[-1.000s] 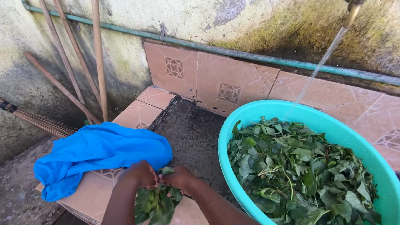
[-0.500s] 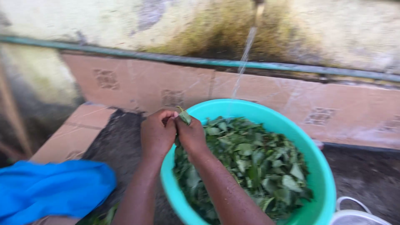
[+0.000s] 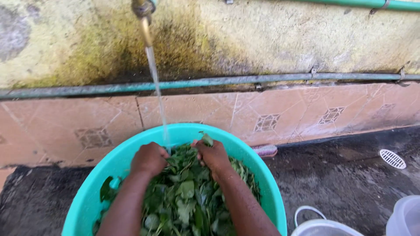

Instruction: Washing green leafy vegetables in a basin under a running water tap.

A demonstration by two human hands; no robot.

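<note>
A turquoise plastic basin (image 3: 262,175) holds a heap of green leaves (image 3: 186,201). My left hand (image 3: 150,158) and my right hand (image 3: 213,156) both press into the leaves at the far side of the basin, fingers curled around bunches of them. A thin stream of water (image 3: 157,94) falls from a brass tap (image 3: 143,8) on the wall and lands between my hands. My forearms cover part of the leaves.
A stained wall with a green pipe (image 3: 210,81) runs behind, above a band of tan tiles (image 3: 284,116). A small brush (image 3: 266,150) lies behind the basin. On the wet dark floor sit a white round drain cover (image 3: 392,158), a white bucket (image 3: 323,225) and a clear container (image 3: 404,216).
My hands have moved from the left of the basin into the leaves under the water stream. The view has shifted right; the blue cloth is out of sight.
</note>
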